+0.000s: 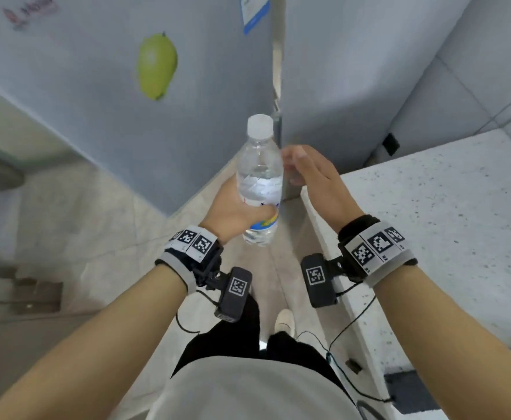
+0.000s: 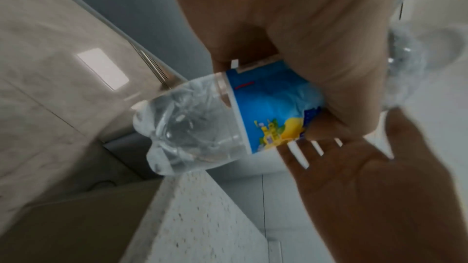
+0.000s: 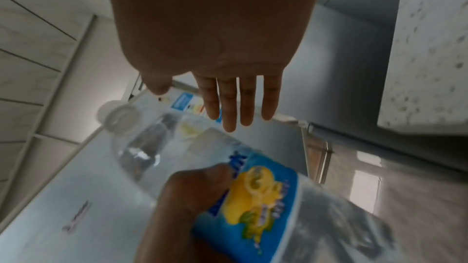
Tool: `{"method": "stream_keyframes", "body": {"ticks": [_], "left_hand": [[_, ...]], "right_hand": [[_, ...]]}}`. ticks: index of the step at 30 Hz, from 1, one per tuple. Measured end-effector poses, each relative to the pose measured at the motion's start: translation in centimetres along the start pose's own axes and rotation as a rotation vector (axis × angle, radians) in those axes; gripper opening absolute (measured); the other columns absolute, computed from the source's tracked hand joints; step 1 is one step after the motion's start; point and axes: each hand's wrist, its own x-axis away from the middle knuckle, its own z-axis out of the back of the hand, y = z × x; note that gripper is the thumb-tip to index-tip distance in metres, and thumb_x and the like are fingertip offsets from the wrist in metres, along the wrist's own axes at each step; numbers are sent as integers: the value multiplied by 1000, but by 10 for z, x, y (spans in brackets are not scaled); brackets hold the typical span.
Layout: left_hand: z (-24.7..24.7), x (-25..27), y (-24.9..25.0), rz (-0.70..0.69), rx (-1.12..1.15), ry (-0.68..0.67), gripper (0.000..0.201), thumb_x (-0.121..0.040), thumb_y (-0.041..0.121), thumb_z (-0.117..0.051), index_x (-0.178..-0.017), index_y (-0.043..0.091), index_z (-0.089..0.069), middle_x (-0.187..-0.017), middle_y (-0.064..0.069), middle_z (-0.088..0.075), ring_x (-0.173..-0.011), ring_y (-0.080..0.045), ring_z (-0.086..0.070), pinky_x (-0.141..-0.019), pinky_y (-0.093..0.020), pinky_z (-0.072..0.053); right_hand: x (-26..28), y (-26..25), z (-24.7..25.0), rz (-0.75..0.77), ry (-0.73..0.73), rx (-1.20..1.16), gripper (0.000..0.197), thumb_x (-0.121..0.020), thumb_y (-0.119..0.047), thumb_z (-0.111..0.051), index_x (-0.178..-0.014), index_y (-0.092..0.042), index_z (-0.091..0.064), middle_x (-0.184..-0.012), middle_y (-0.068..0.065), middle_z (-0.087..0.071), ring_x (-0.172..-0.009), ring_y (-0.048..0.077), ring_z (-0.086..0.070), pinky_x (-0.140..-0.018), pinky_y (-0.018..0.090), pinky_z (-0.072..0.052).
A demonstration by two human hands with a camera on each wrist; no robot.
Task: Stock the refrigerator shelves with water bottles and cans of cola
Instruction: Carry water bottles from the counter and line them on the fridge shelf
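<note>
A clear water bottle (image 1: 259, 174) with a white cap and a blue and yellow label is upright in front of the closed grey refrigerator (image 1: 102, 116). My left hand (image 1: 233, 207) grips it round the label, seen close in the left wrist view as bottle (image 2: 202, 119) under the curled fingers (image 2: 329, 79). My right hand (image 1: 311, 174) hovers just right of the bottle with straight fingers and holds nothing; in the right wrist view its fingers (image 3: 240, 101) point past the bottle (image 3: 192, 157) toward the fridge doors. No cola cans are in sight.
A speckled white counter (image 1: 429, 222) runs along the right, close to my right wrist. A green mango magnet (image 1: 156, 66) and a blue sticker (image 1: 255, 12) are on the fridge doors. Pale tiled floor (image 1: 75, 213) lies to the left and below.
</note>
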Motion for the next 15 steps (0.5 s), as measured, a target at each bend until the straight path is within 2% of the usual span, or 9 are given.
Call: {"method": "stream_keyframes", "body": {"ticks": [2,3,5,6,8,10,12,13,15], "left_hand": [[31,21,-10,46,60,96,44,-66,9,-82,-102,27,-65,-94,8,-75,-90,-5,-71,-82,-24,-56],[47,31,-14,63,76,146,43,-64,11,-82,-101,26,-66,-92,10,-75,-88,-5,-71,-80,-23,-56],[78,52,-21,66,116,262,36,-65,4,-79,-94,23,-67,-83,13,-74,-80,-1,-69,-73,-17,-53],[92,61,-26,61,140,319,34,-65,3,-77,-93,21,-69,-81,12,-74,-79,-2,-69,-71,-17,-53],[120,77,-35,60,206,429,34,-66,2,-75,-97,14,-70,-82,10,-75,-78,-4,-70,-70,-18,-53],[149,92,-43,55,278,530,32,-70,-8,-74,-95,12,-69,-78,11,-74,-74,-3,-69,-68,-16,-52],[177,104,-53,47,348,591,29,-71,-7,-72,-95,10,-69,-82,4,-75,-78,-11,-71,-71,-22,-55],[191,108,-57,39,389,616,29,-70,-3,-71,-97,9,-70,-87,-4,-74,-82,-17,-71,-75,-29,-57],[221,115,-70,40,497,666,42,-65,7,-75,-106,8,-69,-98,-13,-74,-93,-26,-72,-85,-42,-58]], "right_hand": [[-4,7,-33,-52,-145,29,23,-95,-17,-53,-115,-12,-64,-106,-2,-69,-96,12,-63,-89,29,-49],[-6,10,-52,-55,-238,45,28,-87,-10,-56,-113,-12,-64,-105,-2,-69,-95,10,-63,-88,26,-49],[-4,11,-90,-36,-436,98,45,-70,-5,-52,-112,-19,-62,-106,-2,-68,-100,13,-64,-88,18,-49],[-3,11,-109,-32,-528,127,51,-68,-2,-50,-113,-25,-59,-110,-4,-67,-105,13,-64,-87,14,-48],[-5,10,-145,-28,-668,181,56,-76,4,-55,-121,-29,-55,-120,-5,-63,-117,13,-60,-87,13,-47],[-11,5,-185,-8,-752,242,55,-84,-4,-67,-130,-31,-50,-127,-9,-60,-124,7,-55,-90,17,-46],[-17,-4,-228,27,-802,306,54,-84,-18,-76,-130,-30,-51,-125,-15,-61,-116,-6,-55,-89,12,-44],[-21,-8,-251,47,-813,330,54,-81,-22,-79,-128,-28,-52,-120,-16,-63,-109,-8,-58,-88,12,-45],[-29,-15,-298,78,-820,381,54,-74,-27,-82,-121,-25,-54,-108,-11,-68,-98,2,-66,-85,23,-54]]}}
